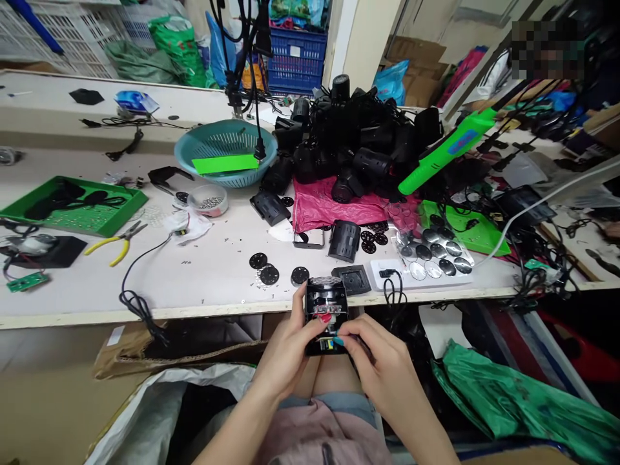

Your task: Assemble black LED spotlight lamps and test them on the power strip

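A black device housing, open on the side facing me, is held over my lap at the table's front edge. Lens-like and metal parts show inside it. My left hand is wrapped round its left side, with the thumb reaching in over the inner parts. At its lower right, the pinched fingertips of my right hand touch the inside; anything between them is too small to make out. Just behind the housing are a black square part, a black curved cover and perforated black discs.
The white table bears yellow pliers, a green tray, a teal basket, a bowl of screws, a pile of black devices and a power strip. A green electric screwdriver hangs at the right.
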A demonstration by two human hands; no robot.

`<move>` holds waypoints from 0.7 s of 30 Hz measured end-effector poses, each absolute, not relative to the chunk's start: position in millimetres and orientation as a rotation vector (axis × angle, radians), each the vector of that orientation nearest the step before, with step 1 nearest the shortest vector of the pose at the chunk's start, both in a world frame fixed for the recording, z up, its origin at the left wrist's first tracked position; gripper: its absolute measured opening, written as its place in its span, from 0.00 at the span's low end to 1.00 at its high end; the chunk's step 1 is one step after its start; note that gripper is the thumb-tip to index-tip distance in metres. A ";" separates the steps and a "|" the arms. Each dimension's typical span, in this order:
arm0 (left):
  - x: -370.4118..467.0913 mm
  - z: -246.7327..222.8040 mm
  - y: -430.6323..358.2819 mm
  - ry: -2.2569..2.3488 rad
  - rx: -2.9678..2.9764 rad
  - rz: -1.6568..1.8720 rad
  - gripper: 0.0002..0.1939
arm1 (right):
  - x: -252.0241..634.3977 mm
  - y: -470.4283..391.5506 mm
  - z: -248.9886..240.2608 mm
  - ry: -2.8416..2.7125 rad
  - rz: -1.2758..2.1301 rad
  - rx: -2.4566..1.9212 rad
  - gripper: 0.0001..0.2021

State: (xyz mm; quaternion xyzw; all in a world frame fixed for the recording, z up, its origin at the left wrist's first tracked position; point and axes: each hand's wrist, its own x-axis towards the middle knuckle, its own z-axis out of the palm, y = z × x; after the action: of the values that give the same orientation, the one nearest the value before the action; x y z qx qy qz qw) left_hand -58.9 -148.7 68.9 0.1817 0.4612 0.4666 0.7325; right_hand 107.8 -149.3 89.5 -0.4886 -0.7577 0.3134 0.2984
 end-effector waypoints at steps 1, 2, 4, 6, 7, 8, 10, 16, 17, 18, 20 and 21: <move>-59.1 69.0 -148.1 1.022 0.406 1.030 0.40 | 108.1 -150.6 88.3 -2.043 0.831 -1.328 0.09; -59.1 69.4 -147.5 1.022 0.407 1.033 0.40 | 108.7 -151.6 87.5 -2.074 0.837 -1.356 0.09; -58.4 70.3 -146.7 0.977 0.405 1.033 0.41 | 110.3 -152.8 87.0 -2.116 0.869 -1.419 0.10; -57.4 70.3 -146.8 0.899 0.425 1.035 0.45 | 111.1 -152.8 87.3 -2.121 0.897 -1.501 0.10; -56.9 69.6 -147.2 0.861 0.444 1.036 0.48 | 110.8 -152.5 87.6 -2.110 0.908 -1.545 0.09; -56.6 68.6 -147.7 0.828 0.465 1.035 0.50 | 110.1 -152.0 87.8 -2.085 0.910 -1.589 0.08; -56.3 65.8 -148.5 0.788 0.485 1.036 0.54 | 107.6 -150.6 87.8 -1.999 0.894 -1.673 0.04; -53.7 56.6 -150.1 0.836 0.391 1.137 0.50 | 107.8 -144.9 85.2 -1.772 0.928 -1.737 0.07; -52.7 55.0 -150.2 0.854 0.382 1.177 0.50 | 111.2 -144.6 83.7 -1.750 0.976 -1.710 0.07; -51.7 53.4 -150.0 0.878 0.370 1.221 0.50 | 115.5 -144.6 81.7 -1.745 1.031 -1.671 0.07; -50.1 50.9 -148.1 0.936 0.335 1.294 0.47 | 126.1 -146.4 75.7 -1.827 1.100 -1.580 0.05; -49.5 50.3 -146.3 0.965 0.316 1.315 0.46 | 131.6 -148.0 71.7 -1.898 1.070 -1.531 0.04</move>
State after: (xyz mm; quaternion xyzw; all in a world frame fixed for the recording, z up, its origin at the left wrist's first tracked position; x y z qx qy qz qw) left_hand -49.5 -146.3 50.3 0.1403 0.4290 0.5844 0.6744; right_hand 131.6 -148.0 71.7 -0.5584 -0.6925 0.3903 0.2371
